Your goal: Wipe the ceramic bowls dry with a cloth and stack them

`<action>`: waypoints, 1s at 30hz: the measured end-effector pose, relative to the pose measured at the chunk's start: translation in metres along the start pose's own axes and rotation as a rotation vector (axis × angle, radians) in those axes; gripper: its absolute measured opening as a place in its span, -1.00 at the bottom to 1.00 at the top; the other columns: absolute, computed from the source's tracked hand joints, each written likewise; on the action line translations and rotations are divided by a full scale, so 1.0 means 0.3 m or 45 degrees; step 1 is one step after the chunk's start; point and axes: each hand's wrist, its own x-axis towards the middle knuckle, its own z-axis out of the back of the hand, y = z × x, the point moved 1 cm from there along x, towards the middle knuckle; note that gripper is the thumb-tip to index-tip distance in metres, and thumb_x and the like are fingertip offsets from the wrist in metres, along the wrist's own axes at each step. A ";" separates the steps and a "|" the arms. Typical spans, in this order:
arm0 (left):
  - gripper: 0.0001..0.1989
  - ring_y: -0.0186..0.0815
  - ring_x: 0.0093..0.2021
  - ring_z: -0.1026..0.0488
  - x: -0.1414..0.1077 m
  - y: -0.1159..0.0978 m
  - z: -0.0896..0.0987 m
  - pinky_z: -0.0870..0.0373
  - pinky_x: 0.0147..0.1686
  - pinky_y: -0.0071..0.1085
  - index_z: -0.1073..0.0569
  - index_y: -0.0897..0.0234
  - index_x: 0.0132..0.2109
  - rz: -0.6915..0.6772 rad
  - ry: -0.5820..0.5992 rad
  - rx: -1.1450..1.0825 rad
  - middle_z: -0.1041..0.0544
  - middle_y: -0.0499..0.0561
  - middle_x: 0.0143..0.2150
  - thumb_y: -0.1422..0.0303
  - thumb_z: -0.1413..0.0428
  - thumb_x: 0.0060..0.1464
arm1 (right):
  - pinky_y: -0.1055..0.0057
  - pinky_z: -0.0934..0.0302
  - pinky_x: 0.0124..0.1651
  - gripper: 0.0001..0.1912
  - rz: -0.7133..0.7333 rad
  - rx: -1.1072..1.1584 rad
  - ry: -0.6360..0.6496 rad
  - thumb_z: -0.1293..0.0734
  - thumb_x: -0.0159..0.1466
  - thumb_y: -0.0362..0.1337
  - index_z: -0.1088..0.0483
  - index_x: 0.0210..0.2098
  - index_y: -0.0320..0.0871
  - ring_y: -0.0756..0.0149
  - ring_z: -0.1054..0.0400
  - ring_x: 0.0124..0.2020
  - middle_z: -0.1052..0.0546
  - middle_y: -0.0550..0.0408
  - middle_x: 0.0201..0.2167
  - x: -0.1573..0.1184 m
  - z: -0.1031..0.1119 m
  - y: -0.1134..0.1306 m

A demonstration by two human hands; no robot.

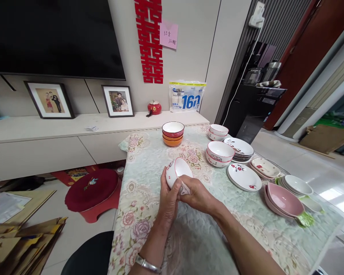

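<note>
Above the tablecloth, both my hands are closed on a small white bowl (pixel 172 177) with a red rim and a painted pattern. It is tilted, with its mouth facing up and to the right. My left hand (pixel 168 196) wraps around its left side and underside. My right hand (pixel 199 193) grips the near right side, fingers over the rim. Something pale and patterned shows under the right fingers; I cannot tell whether it is cloth or the bowl's wall. Beyond the hands stands a stack of bowls (pixel 172 134), red above orange.
On the right of the table are stacked white bowls (pixel 220 151), flowered plates (pixel 243 177), darker-patterned plates (pixel 238 147), rectangular dishes (pixel 265 168) and pink leaf-handled bowls (pixel 285 200). A red stool (pixel 91 187) stands left of the table. A cabinet (pixel 46 131) runs behind.
</note>
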 end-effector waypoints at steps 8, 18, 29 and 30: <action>-0.09 -0.06 0.05 -0.49 -0.011 -0.026 -0.014 -0.43 0.01 -0.17 0.03 0.16 0.38 0.129 -0.044 -0.005 -0.40 0.25 0.19 0.16 -0.25 0.00 | 0.40 -0.14 -0.13 -0.79 0.117 -0.416 0.175 -0.24 0.13 -0.55 -0.34 -0.32 -0.14 0.28 -0.33 -0.22 -0.48 0.09 -0.30 -0.011 0.024 -0.031; -0.12 -0.13 0.08 -0.45 -0.005 -0.001 -0.013 -0.41 0.02 -0.31 -0.03 0.19 0.35 0.017 -0.020 -0.031 -0.38 0.21 0.21 0.21 -0.28 -0.02 | 0.50 -0.14 -0.28 -0.87 -0.012 0.033 -0.040 -0.32 0.17 -0.43 -0.30 -0.31 -0.12 0.38 -0.29 -0.34 -0.42 0.19 -0.34 0.003 -0.010 -0.005; -0.06 -0.10 0.05 -0.48 -0.005 -0.001 -0.007 -0.41 0.02 -0.21 0.07 0.15 0.38 0.083 -0.010 -0.044 -0.42 0.22 0.16 0.18 -0.27 -0.02 | 0.49 -0.11 -0.27 -0.90 0.028 -0.232 0.009 -0.28 0.20 -0.45 -0.34 -0.38 -0.12 0.38 -0.31 -0.35 -0.45 0.18 -0.38 -0.006 -0.001 -0.017; -0.05 -0.10 0.09 -0.45 -0.005 0.002 -0.008 -0.39 0.05 -0.23 0.06 0.14 0.38 0.067 -0.004 -0.043 -0.39 0.21 0.20 0.20 -0.29 -0.03 | 0.50 -0.09 -0.31 -0.91 -0.018 -0.179 -0.048 -0.30 0.20 -0.43 -0.33 -0.39 -0.12 0.40 -0.28 -0.39 -0.43 0.20 -0.41 -0.004 -0.006 -0.012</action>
